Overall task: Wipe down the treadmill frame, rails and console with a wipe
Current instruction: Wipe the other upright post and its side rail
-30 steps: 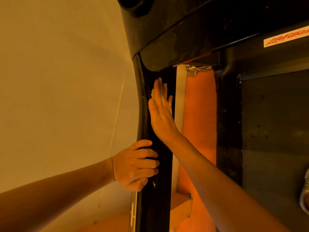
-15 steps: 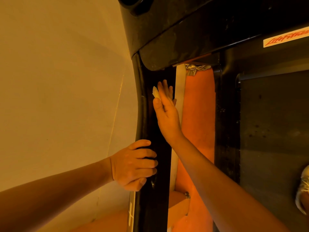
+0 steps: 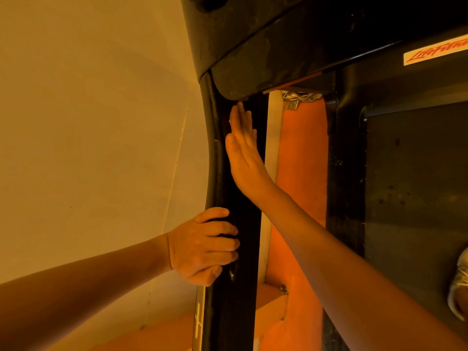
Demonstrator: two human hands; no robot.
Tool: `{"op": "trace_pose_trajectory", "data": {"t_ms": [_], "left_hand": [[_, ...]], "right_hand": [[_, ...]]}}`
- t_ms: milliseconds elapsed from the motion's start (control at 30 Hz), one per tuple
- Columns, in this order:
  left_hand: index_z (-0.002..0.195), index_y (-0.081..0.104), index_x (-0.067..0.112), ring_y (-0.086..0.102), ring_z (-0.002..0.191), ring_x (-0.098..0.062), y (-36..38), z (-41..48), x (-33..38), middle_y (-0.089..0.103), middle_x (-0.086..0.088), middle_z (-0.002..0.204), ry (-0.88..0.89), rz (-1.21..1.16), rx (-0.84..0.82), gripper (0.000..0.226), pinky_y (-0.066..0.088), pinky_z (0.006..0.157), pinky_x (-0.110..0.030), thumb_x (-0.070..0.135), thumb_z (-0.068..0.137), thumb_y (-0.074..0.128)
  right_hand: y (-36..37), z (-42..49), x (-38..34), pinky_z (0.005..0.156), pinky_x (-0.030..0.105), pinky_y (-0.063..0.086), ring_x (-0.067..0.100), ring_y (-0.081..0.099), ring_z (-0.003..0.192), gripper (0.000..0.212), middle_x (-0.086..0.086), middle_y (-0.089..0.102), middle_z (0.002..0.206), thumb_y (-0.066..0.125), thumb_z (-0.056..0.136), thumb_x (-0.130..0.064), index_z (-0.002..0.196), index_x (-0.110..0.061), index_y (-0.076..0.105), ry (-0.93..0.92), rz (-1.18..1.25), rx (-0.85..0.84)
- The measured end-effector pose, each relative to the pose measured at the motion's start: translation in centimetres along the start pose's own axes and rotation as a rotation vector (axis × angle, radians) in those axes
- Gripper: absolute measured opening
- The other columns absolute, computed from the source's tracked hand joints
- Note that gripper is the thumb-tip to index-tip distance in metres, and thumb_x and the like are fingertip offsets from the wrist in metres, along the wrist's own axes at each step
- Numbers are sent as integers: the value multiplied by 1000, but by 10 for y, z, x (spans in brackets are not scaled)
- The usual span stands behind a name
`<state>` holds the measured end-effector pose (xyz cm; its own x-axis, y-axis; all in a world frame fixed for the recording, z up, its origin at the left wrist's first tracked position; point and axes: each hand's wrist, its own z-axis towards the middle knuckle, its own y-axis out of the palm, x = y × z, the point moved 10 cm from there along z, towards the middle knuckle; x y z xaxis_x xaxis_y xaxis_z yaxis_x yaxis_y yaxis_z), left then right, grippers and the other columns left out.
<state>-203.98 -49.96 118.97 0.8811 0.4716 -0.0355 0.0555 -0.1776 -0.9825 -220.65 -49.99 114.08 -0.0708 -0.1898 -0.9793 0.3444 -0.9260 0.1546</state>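
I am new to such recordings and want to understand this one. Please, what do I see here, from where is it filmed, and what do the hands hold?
There is no robot. One camera on a person's head looks down at their hands. The black upright is a treadmill post, between a wall and the belt. The left hand grips the post. The right hand presses flat on it higher up, below the console. A pale sliver at its fingers seems to be the wipe.

A plain wall (image 3: pixel 88 122) fills the left; an orange floor (image 3: pixel 301 160) shows further right, all in amber light.
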Motion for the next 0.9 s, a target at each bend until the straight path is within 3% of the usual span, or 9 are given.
{"op": "trace_pose_trajectory", "data": {"t_ms": [100,233,367,467,533,633,767,900], "left_hand": [[83,78,14,61,102,-23,-1,1,-1,74,-4,91,2,2,-1,52,24,119,-43,27,99,30],[84,78,13,61,102,-24,-2,2,0,74,-5,91,-8,-17,11,56,24,119,-43,27,102,27],[84,79,14,61,102,-24,-2,1,0,75,-5,92,-1,-12,-2,47,23,120,-43,25,96,35],[90,80,13,62,102,-24,-2,5,2,75,-5,94,-1,-14,-11,37,23,122,-43,25,84,46],[98,81,13,62,104,-24,-2,4,0,75,-5,98,-24,-29,0,41,21,122,-43,24,91,42],[107,79,14,62,113,-25,2,-4,-3,75,-6,106,-97,-49,-9,54,17,124,-46,29,104,27],[117,72,16,57,125,-25,6,-9,-5,72,-6,115,-191,-90,-30,49,12,124,-49,30,104,27],[120,66,19,54,128,-24,5,-9,-5,69,-6,118,-238,-116,-46,43,10,125,-49,30,104,27]], "right_hand": [[-5,5,17,118,18,-18,-1,-17,149,60,-5,-9,171,16,107,-40,161,-22,-1,31,-8,4],[-17,5,48,127,38,-10,11,-13,156,63,-2,-10,172,14,106,-43,163,-20,-1,261,58,32],[-8,11,-2,120,29,-13,14,-12,156,56,1,-8,172,19,112,-32,163,-18,1,106,70,44],[-6,10,-2,119,30,-14,7,-15,152,57,0,-7,172,18,111,-35,163,-19,0,32,17,19],[-10,7,20,123,33,-13,2,-16,149,61,-1,-10,172,16,107,-41,163,-20,-1,89,3,18],[-11,1,31,126,37,-11,9,-16,154,60,0,-13,171,16,109,-40,163,-18,-2,183,32,33],[-3,2,0,120,28,-13,14,-14,156,56,1,-9,172,19,113,-33,163,-17,2,116,51,58],[-6,0,8,119,28,-13,13,-14,156,57,0,-9,172,19,111,-35,163,-18,1,88,20,28]]}}
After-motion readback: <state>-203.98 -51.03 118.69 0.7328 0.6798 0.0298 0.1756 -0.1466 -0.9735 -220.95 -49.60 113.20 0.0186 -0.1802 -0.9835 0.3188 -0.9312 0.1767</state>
